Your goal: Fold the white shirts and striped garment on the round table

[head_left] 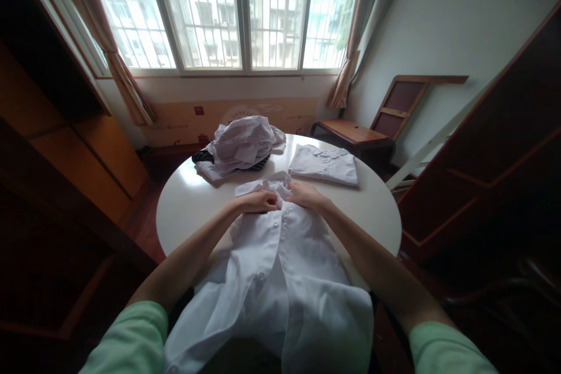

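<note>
A white button-up shirt (258, 251) lies front up on the round white table (188, 210), its lower part hanging over the near edge towards me. My left hand (260, 201) is closed on the left front edge just below the collar. Opposite it, my right hand (303, 194) pinches the right front edge near the collar. The two edges meet between my hands near the top and part lower down, where buttons show along the left edge. Bunched cloth at the collar partly hides my fingertips.
At the table's back left sits a heap of crumpled white clothes (245, 143) with dark striped cloth under it. A folded white shirt (324, 165) lies at the back right. Beyond stand a wooden chair (355, 131) and a barred window (241, 11). Dark wooden furniture (477, 169) flanks the right.
</note>
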Demonstrator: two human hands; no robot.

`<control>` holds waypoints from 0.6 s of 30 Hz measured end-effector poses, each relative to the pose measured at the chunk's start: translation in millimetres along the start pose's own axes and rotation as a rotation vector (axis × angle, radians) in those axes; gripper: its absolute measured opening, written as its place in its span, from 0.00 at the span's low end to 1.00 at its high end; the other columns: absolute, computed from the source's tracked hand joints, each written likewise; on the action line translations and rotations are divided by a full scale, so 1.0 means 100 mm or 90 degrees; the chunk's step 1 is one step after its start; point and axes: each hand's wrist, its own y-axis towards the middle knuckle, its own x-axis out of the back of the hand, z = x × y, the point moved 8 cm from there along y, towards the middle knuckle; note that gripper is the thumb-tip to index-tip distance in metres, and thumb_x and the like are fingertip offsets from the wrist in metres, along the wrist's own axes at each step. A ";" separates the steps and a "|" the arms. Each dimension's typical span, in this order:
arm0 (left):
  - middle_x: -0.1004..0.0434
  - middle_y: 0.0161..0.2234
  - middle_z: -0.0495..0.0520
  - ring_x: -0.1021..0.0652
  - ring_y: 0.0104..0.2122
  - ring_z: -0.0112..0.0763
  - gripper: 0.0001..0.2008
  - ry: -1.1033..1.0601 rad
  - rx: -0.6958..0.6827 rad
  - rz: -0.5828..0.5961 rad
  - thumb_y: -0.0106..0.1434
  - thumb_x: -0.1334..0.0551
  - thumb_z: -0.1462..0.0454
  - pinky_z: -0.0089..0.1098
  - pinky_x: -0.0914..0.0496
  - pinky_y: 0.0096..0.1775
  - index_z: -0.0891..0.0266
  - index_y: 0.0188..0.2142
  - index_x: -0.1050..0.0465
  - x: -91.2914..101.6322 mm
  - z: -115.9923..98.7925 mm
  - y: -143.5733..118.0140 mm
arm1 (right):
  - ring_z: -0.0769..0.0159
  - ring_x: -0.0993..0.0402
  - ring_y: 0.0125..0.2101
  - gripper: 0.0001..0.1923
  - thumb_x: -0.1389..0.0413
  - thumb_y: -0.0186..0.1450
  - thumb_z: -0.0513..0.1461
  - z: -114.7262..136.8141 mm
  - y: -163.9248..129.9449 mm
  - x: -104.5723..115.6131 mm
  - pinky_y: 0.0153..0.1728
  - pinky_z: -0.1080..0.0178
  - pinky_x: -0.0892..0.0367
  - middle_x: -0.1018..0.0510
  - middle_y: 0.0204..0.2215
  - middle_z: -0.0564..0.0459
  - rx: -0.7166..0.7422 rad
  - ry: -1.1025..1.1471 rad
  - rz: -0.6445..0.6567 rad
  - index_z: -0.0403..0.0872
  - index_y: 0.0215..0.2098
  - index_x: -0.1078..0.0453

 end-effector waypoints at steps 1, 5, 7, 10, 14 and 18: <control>0.39 0.19 0.44 0.40 0.21 0.22 0.10 0.005 -0.011 -0.015 0.54 0.45 0.59 0.26 0.47 0.25 0.63 0.22 0.36 0.01 -0.02 -0.01 | 0.56 0.30 0.43 0.18 0.47 0.57 0.43 0.00 0.01 -0.01 0.37 0.64 0.37 0.25 0.43 0.43 0.002 -0.002 -0.005 0.44 0.43 0.32; 0.40 0.18 0.44 0.40 0.20 0.23 0.09 0.029 0.014 -0.126 0.53 0.46 0.61 0.26 0.49 0.24 0.62 0.21 0.38 0.13 -0.01 -0.05 | 0.54 0.29 0.41 0.15 0.50 0.60 0.44 -0.03 0.05 0.01 0.36 0.62 0.37 0.24 0.41 0.42 -0.002 0.036 -0.050 0.45 0.41 0.32; 0.40 0.18 0.45 0.39 0.20 0.24 0.09 0.057 0.056 -0.203 0.53 0.46 0.60 0.26 0.49 0.24 0.62 0.20 0.38 0.24 0.06 -0.08 | 0.54 0.28 0.40 0.15 0.49 0.59 0.44 -0.10 0.06 0.06 0.36 0.62 0.37 0.24 0.39 0.42 -0.043 0.064 -0.089 0.44 0.41 0.33; 0.40 0.18 0.45 0.38 0.21 0.25 0.09 0.092 0.112 -0.313 0.53 0.47 0.60 0.26 0.49 0.25 0.62 0.20 0.38 0.44 0.18 -0.13 | 0.55 0.28 0.39 0.15 0.49 0.59 0.43 -0.23 0.06 0.16 0.37 0.62 0.37 0.24 0.38 0.42 -0.112 0.095 -0.150 0.44 0.42 0.35; 0.42 0.17 0.46 0.38 0.22 0.27 0.09 0.058 0.215 -0.498 0.53 0.49 0.62 0.27 0.48 0.26 0.61 0.19 0.41 0.83 0.47 -0.31 | 0.54 0.28 0.39 0.13 0.50 0.59 0.38 -0.41 0.05 0.32 0.38 0.60 0.38 0.25 0.37 0.41 -0.194 0.157 -0.254 0.44 0.43 0.38; 0.44 0.18 0.46 0.38 0.23 0.27 0.08 -0.164 0.304 -0.694 0.53 0.51 0.63 0.28 0.44 0.27 0.60 0.19 0.44 1.13 0.92 -0.61 | 0.56 0.29 0.37 0.12 0.52 0.58 0.35 -0.72 -0.01 0.46 0.37 0.61 0.38 0.25 0.35 0.43 -0.274 0.269 -0.374 0.44 0.41 0.38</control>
